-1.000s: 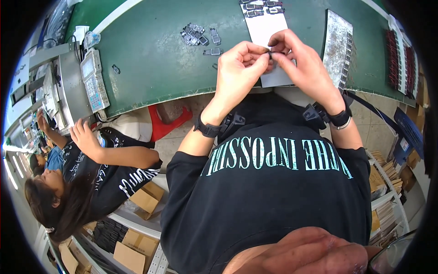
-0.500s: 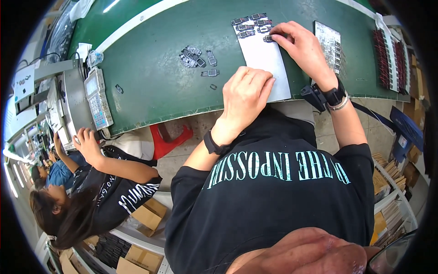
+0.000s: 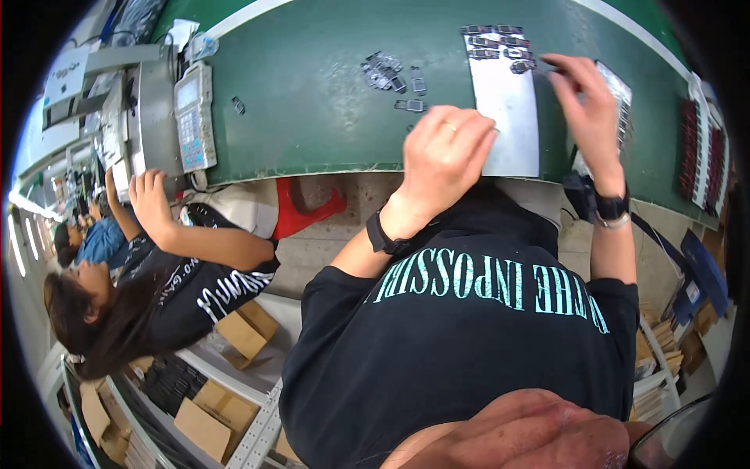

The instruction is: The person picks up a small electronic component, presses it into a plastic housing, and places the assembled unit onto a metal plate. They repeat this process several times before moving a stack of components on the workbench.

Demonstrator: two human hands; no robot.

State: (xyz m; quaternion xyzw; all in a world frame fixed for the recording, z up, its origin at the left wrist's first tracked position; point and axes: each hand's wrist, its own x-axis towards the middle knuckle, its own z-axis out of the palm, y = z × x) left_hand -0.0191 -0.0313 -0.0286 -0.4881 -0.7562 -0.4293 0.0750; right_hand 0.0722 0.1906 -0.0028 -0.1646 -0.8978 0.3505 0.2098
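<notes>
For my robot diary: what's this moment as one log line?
left hand rests on grey flat sheet | right hand places small dark metal clip there

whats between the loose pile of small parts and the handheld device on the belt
In the head view, mostly bare green belt separates pile from handheld device; one small stray part lies there.

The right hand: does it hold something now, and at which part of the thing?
The right hand pinches a small dark clip-like part at one end, over the grey sheet. The left hand rests on the sheet's edge, holding nothing visible.

Small metal parts (image 3: 388,72) too tiny to identify, right fingertips (image 3: 553,61) – contents hidden
</notes>
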